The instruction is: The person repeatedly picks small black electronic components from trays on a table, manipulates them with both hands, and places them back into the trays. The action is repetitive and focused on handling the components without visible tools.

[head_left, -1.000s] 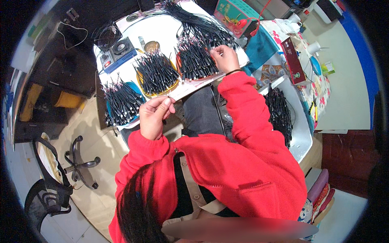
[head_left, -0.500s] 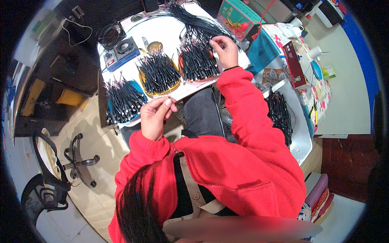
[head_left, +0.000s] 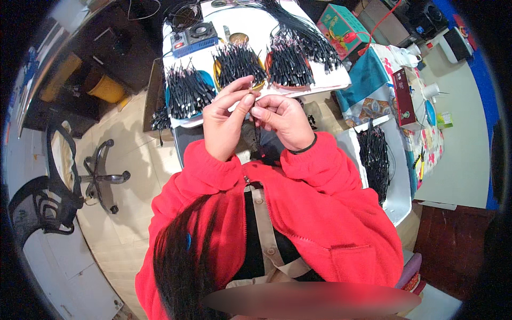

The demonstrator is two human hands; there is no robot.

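My hands meet just in front of the white table. My left hand [head_left: 226, 125] is closed in a pinch, its thumb pressed to its fingers; what lies between them is too small to make out. Touching its fingertips, my right hand [head_left: 288, 122] pinches a thin black cable [head_left: 255, 113], which hangs down between the hands. Behind them stand bundles of short black cables with pinkish ends, in a blue tray [head_left: 210, 80], a yellow tray [head_left: 261, 85] and a reddish tray [head_left: 290, 87]. Longer black cables [head_left: 314, 45] lie across the table's back right.
A blue-grey device with a round top [head_left: 200, 36] and a small round tin [head_left: 238, 38] stand at the back. Right of the table are a green box [head_left: 341, 26], a dark red box [head_left: 404, 98] and a white bin [head_left: 400, 197] holding black cables. An office chair [head_left: 101, 176] stands left.
My right hand has come back from the cables at the table's right and joined my left hand, bringing a black cable. My left hand has moved slightly rightward and up in the picture.
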